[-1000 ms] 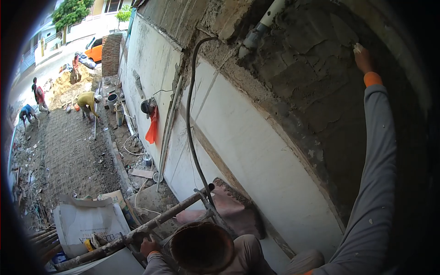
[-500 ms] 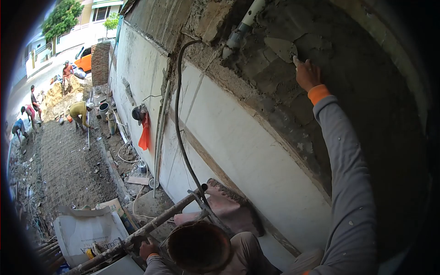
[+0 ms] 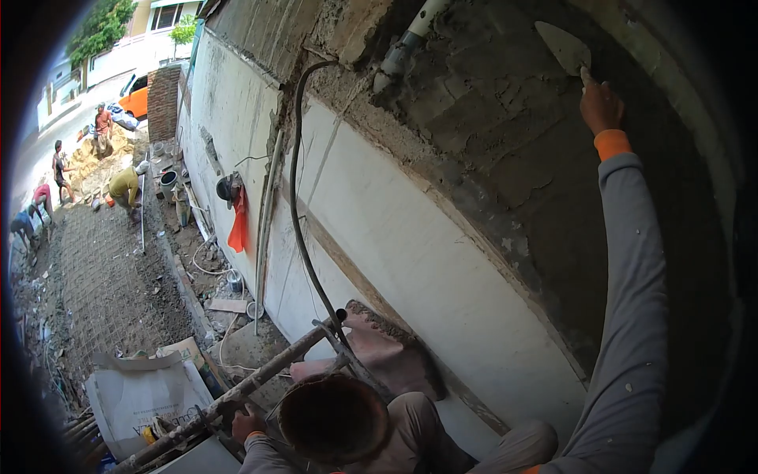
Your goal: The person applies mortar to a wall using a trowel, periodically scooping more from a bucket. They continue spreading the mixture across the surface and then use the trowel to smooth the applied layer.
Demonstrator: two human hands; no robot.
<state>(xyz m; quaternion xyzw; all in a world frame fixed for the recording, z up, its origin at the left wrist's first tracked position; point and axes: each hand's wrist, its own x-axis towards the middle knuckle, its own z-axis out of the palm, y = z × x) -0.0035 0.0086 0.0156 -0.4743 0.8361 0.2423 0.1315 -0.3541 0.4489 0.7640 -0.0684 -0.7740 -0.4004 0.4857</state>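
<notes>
We hold a flat, pointed grey steel trowel (image 3: 562, 46) high against the rough dark-grey mortar wall (image 3: 505, 134), with our right hand (image 3: 602, 104) just below it.

The mortar wall fills the upper right of the view, above a smooth white rendered band (image 3: 410, 237). A white plastic pipe (image 3: 410, 35) sticks out of the mortar well to the left of the trowel, and a person in a round brown hat (image 3: 332, 419) crouches by a rusty scaffold pole (image 3: 237, 391) beneath us. Our grey sleeve with its orange cuff runs straight up to the right hand, whose fingers are wrapped tight round the trowel's handle, itself hidden in the fist. The blade lies up and to the left of the fingers and looks laid flat on the mortar. Its long axis slants from the hand toward the upper left, tip farthest away. Our left hand is out of sight, so only the right is at the tool.
</notes>
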